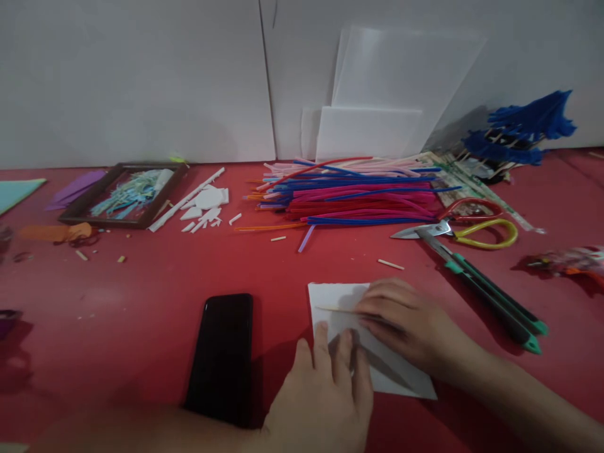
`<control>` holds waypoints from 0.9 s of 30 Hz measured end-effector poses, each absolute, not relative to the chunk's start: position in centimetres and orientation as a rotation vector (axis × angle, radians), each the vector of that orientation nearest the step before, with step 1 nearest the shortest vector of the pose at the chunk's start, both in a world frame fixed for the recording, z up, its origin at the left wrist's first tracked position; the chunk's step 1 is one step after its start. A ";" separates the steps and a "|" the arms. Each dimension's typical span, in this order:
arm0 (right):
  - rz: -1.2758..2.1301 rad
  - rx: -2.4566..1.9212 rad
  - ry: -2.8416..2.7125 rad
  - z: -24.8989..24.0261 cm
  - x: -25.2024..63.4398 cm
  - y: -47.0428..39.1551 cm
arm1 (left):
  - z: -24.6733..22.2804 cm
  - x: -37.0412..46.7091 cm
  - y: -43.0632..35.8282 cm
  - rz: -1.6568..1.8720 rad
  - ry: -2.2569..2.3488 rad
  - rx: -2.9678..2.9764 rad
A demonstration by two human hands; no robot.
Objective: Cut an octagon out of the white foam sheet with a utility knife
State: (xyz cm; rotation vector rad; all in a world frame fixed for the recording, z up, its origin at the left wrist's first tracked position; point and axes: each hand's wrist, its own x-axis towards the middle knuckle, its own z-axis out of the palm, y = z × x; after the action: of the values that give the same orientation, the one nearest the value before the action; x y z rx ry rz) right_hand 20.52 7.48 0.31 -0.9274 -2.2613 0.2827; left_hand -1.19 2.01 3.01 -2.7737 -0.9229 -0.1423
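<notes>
My left hand (pixel 325 390) rests with its fingers spread on a white sheet of paper (pixel 337 292), over its lower left part. My right hand (pixel 413 324) is closed around a thin wooden stick (pixel 336 309), whose pale tip points left just above or on the sheet; I cannot tell if it touches. The stick's other end is partly hidden by the fingers. A black phone (pixel 224 352) lies left of the paper, and my left forearm crosses below it.
A bundle of coloured pipe cleaners (pixel 358 195) lies at the back. Yellow-and-red-handled scissors (pixel 472 233) and green-and-black pliers or cutters (pixel 491 302) lie to the right. A brown frame (pixel 120 222) holds paper scraps. White sheets (pixel 401 69) lean on the wall; a blue model (pixel 523 126) stands back right.
</notes>
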 end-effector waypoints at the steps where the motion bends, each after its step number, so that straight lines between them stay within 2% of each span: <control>1: 0.289 -0.936 -2.254 0.3 20.6 7.5 | 3.2 -1.3 2.0 -0.129 -0.893 -2.778; 9: 0.335 -0.902 -2.258 0.4 20.0 6.7 | 4.5 -2.1 1.7 -0.010 -0.852 -2.809; 20: 0.312 -1.035 -2.202 0.7 18.9 5.9 | 6.0 -2.5 3.9 -0.160 -0.844 -2.764; 27: 0.281 -1.053 -2.197 0.3 18.7 5.3 | 4.1 -1.9 2.9 -0.236 -0.883 -2.729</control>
State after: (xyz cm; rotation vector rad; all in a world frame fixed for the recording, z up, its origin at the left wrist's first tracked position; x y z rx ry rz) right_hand 18.67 5.26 0.26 -1.0529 -2.1975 0.2815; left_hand -1.87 2.94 4.11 -2.7285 -0.8831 -0.2356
